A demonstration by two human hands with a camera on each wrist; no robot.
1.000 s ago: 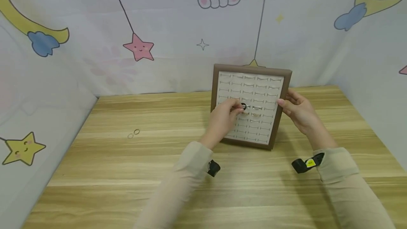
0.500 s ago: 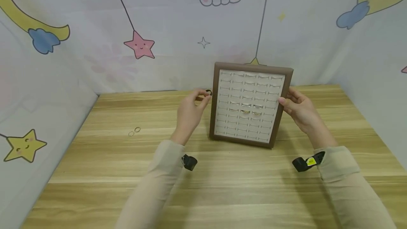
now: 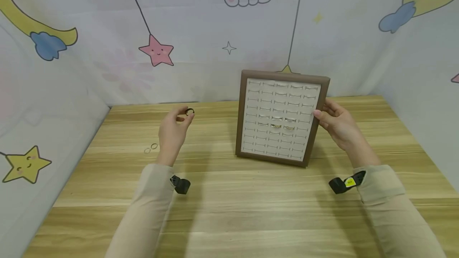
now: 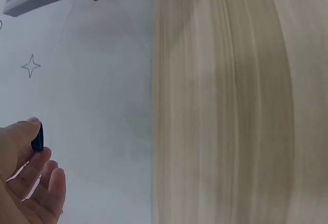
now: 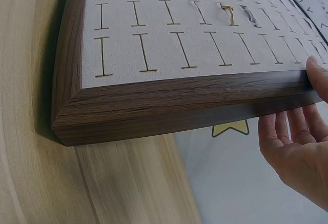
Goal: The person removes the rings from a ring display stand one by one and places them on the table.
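Note:
Between thumb and fingertips my left hand (image 3: 173,132) pinches a black ring (image 3: 190,111), held above the table left of the display board. The left wrist view shows the same dark ring (image 4: 38,138) nearly edge-on. My right hand (image 3: 338,126) grips the right edge of the ring display board (image 3: 283,77), thumb in front and fingers behind. This brown-framed board stands tilted back on the table, its white slotted face turned toward me. Several rings sit in its middle slots, among them a gold ring (image 5: 228,14) and a silver ring (image 5: 249,15).
Two thin rings, a darker ring (image 3: 154,146) and a pale ring (image 3: 147,151), lie on the wooden table (image 3: 229,210) left of my left hand. A white cloth (image 3: 201,23) printed with stars and moons hangs behind the table and at its sides.
My left hand has drawn away from the board's face and moved left, carrying the black ring. My right hand and the board have stayed in place.

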